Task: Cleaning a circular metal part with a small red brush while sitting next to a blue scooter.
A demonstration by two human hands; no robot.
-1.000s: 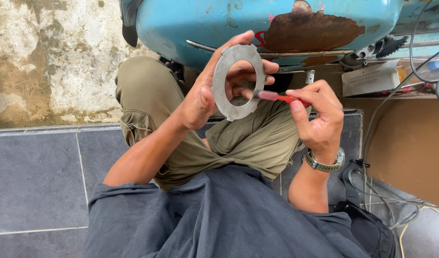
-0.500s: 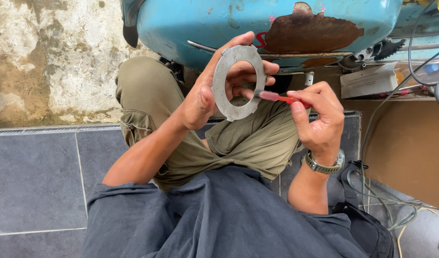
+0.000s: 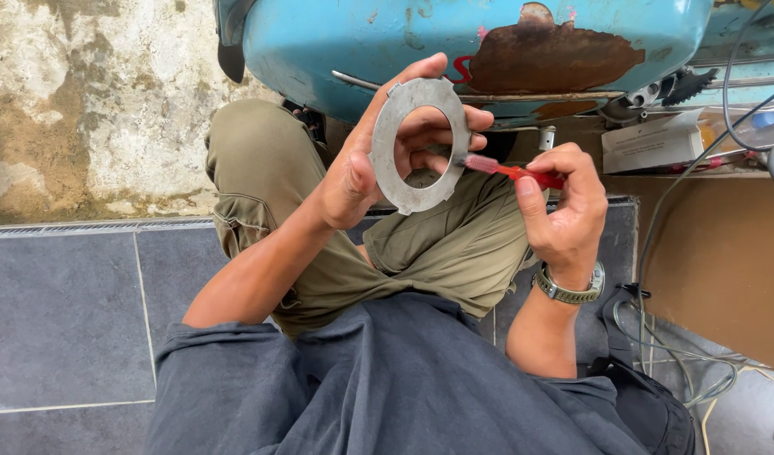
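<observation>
Little has moved since a second ago: the ring sits at the same height in front of the knees, and the brush has kept its tip at the ring's right rim, shifting only slightly.

At left, the left hand holds the ring up in the air, thumb along its left edge and fingers curled behind it and showing through the hole, so the grip is closed on the ring. It is a flat, grey metal disc with a wide round hole and small tabs on its outer edge. Its face is turned towards the camera, tipped a little to the left; its top leans towards the blue, rusted scooter body behind it. A ring has no real long axis; its plane stands nearly upright.

To the right, the right hand, with a watch at the wrist, pinches the red brush handle between thumb and fingertips. The brush lies almost level, bristle end pointing left at the rim.

I judge the grip to be light, on the edges only: a firm push from the brush could twist the ring out and drop it onto the tiled floor. Its tabs could also nick a finger.
</observation>
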